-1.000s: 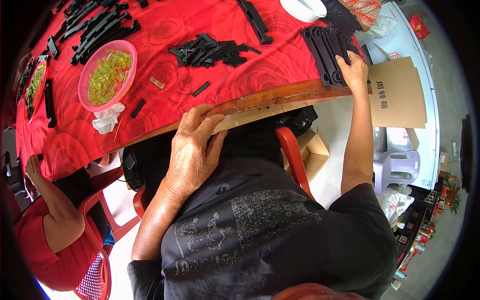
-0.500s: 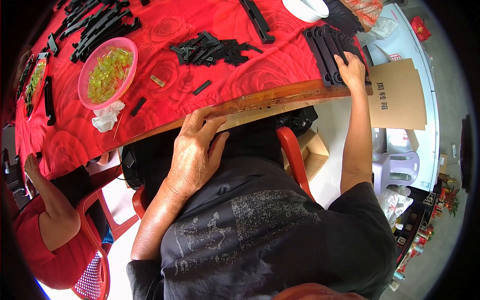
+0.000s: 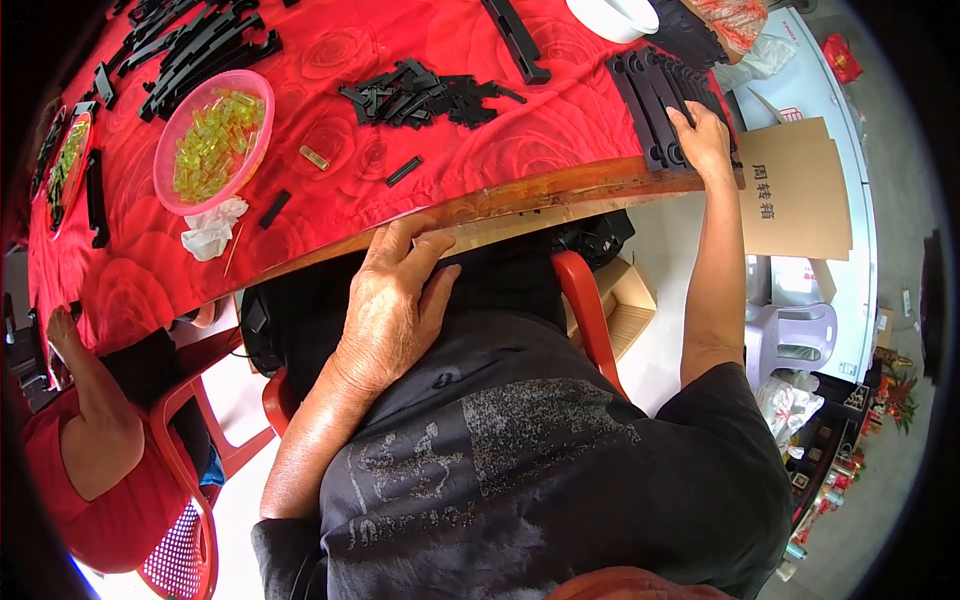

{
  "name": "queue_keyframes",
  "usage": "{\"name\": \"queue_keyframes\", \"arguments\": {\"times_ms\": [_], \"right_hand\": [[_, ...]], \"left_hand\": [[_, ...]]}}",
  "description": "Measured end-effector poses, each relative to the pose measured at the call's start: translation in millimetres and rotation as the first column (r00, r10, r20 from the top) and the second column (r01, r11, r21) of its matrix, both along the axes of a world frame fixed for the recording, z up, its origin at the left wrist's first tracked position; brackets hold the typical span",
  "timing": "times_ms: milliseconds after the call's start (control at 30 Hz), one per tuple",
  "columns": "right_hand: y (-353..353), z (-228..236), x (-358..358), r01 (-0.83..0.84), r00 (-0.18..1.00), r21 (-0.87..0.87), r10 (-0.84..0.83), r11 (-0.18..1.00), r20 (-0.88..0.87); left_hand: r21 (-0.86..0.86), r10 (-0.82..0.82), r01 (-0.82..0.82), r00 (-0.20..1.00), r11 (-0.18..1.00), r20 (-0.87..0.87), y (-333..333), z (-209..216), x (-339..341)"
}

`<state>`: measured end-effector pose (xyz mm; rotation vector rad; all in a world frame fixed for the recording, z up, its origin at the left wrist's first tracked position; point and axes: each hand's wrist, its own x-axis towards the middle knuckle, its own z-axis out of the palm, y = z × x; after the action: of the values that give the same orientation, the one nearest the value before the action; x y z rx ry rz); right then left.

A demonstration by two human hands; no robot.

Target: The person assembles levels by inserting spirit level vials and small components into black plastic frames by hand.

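As I look down through the head view, my right hand (image 3: 706, 140) lies over a side-by-side row of long, narrow black plastic parts (image 3: 646, 105), near the table's right end. Its fingers bend down onto the parts and touch them; their tips are hidden, so I cannot tell whether they pinch one. My left hand (image 3: 395, 295) holds nothing: its fingers are loosely curved and parted, close by the brown wooden table edge (image 3: 560, 185), and I cannot tell if they touch it. Red rose-printed cloth (image 3: 545, 130) covers the tabletop. On it, past my left hand, lies a single short black plastic strip (image 3: 404, 171), and beyond that a loose heap of small flat black plastic pieces (image 3: 415, 95). Farther left, a small amber translucent piece (image 3: 314, 158) lies near a round pink plastic bowl (image 3: 166, 187) of yellow translucent pieces (image 3: 215, 145), with crumpled white tissue (image 3: 212, 230) at its near side. Between heap and row, toward the far side, lies a long black plastic bar (image 3: 518, 42). A co-worker's hand (image 3: 62, 328) is at the cloth's left edge.
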<state>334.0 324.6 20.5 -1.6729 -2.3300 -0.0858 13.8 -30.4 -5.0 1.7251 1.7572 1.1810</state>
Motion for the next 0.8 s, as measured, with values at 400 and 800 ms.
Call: {"name": "queue_keyframes", "arguments": {"times_ms": [400,800], "right_hand": [[-10,20,0,0.09,0.952,-0.211,-0.146,0.973,-0.269],[-4,5,-16,0.105,0.881,-0.103,-0.14,0.989,-0.452]], "left_hand": [[-0.012,0.008,-0.008,1.0,1.0,-0.012,-1,1,0],[-0.026,0.006,-0.006,1.0,1.0,-0.01,-2,0,1]]}}
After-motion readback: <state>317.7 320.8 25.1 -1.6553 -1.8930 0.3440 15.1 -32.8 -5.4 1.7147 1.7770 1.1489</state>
